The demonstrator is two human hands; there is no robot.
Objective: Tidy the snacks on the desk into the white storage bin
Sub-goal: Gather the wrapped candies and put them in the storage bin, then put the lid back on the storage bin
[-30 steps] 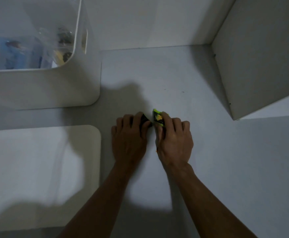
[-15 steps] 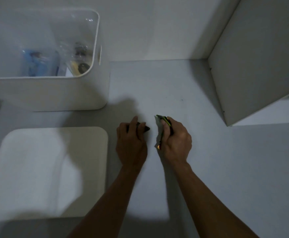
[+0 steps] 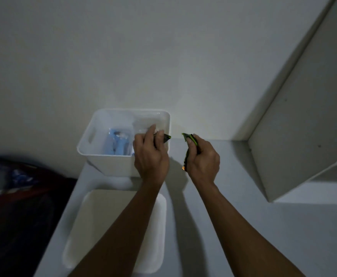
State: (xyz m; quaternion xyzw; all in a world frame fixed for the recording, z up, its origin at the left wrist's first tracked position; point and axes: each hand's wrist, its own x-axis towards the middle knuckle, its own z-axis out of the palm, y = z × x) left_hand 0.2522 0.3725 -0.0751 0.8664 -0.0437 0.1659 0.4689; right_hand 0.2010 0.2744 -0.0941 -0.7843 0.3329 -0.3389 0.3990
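No brand or writing could be read on any wrapper. The white storage bin (image 3: 111, 162) stood on the bench (image 3: 233, 226) against the wall and held blue-and-white packets (image 3: 118, 143) and clear wrapping. The left hand (image 3: 150, 156), over the bin's right rim, had its fingers curled around a small dark green-edged snack packet (image 3: 166, 137). The right hand (image 3: 202, 161), just right of the bin, gripped a green-and-black snack packet (image 3: 189, 139) held upright above the bench. A white lid (image 3: 95, 222) lay on the bench in front of the bin.
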